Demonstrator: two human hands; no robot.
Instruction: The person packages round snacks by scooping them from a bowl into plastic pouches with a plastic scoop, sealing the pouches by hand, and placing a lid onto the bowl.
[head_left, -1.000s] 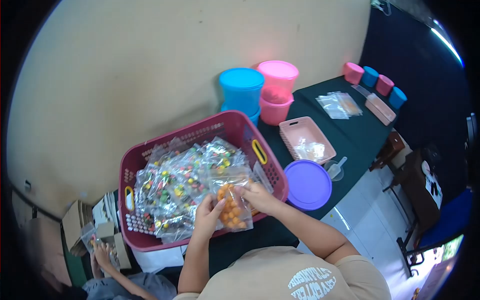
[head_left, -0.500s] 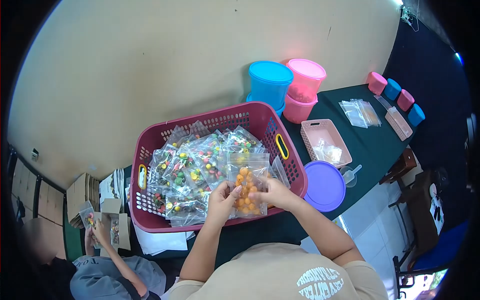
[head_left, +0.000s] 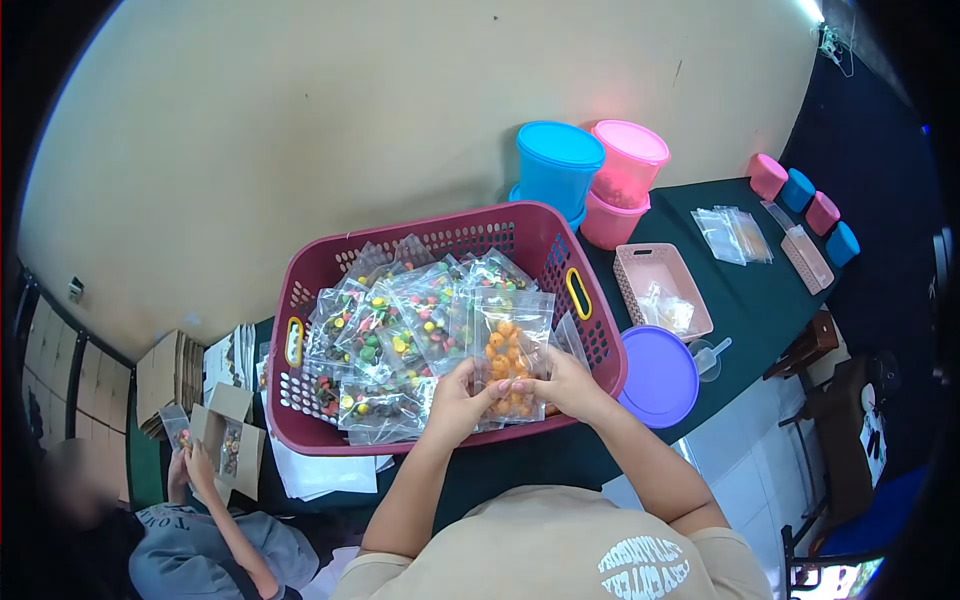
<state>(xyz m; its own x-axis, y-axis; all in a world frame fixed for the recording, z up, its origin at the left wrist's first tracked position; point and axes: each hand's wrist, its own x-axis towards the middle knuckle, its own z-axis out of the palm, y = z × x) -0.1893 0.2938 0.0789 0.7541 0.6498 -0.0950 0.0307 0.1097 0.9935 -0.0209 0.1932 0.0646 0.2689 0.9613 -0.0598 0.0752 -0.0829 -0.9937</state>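
Both my hands hold one clear zip bag of orange balls [head_left: 508, 345] upright over the front right part of the basket. My left hand [head_left: 463, 403] grips its lower left side, thumb on the front. On the lower right side, my right hand [head_left: 573, 388] is closed the same way, and the thumb tips meet over the balls. Behind the bag, the maroon basket [head_left: 325, 422] is heaped with clear bags of colourful candies [head_left: 400, 320]. What lies directly under my hands is hidden.
A purple lid [head_left: 660, 378] lies right of the basket, near a pink tray [head_left: 705, 305] holding small bags. Blue tubs [head_left: 560, 170] and pink tubs [head_left: 625, 175] stand behind. Empty bags [head_left: 733, 236] lie further right. At lower left, another person [head_left: 210, 540] handles a bag by a cardboard box [head_left: 245, 455].
My thumbs have come together across the front of the bag, and the bag stands a little higher in view. The other person's hands and bag have shifted slightly.
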